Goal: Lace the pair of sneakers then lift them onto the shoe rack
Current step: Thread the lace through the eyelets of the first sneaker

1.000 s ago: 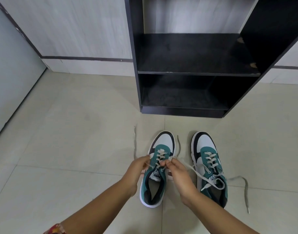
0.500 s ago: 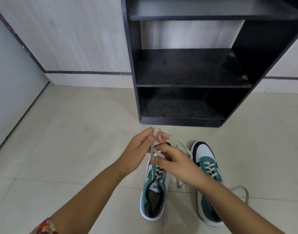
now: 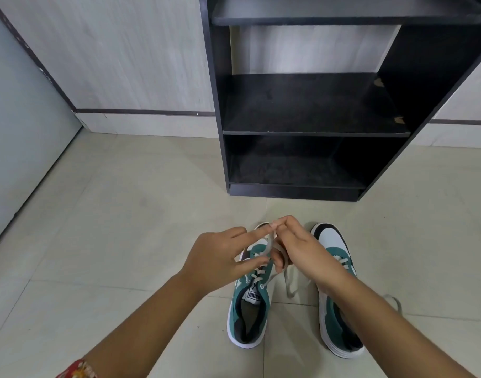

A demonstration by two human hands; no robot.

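Note:
Two teal, white and black sneakers stand side by side on the floor, toes toward the rack. Over the left sneaker [image 3: 249, 309] both hands work its pale lace [image 3: 272, 245]. My left hand [image 3: 220, 257] pinches one strand near the eyelets. My right hand [image 3: 296, 248] holds the other strand, which is looped over its fingers. A loose end hangs down between the shoes. The right sneaker [image 3: 336, 268] is partly hidden under my right forearm; its lace [image 3: 393, 300] trails on the floor to the right.
A black shoe rack [image 3: 313, 130] with open shelves stands just beyond the sneakers against a pale panelled wall [image 3: 111, 55]. A grey door or panel [image 3: 21, 132] runs along the left. Beige floor tiles [image 3: 111, 214] spread left and right.
My hands rose from the left sneaker's tongue, pulling the lace upward, then crossed the strands. The view tilted up, so more of the rack shows.

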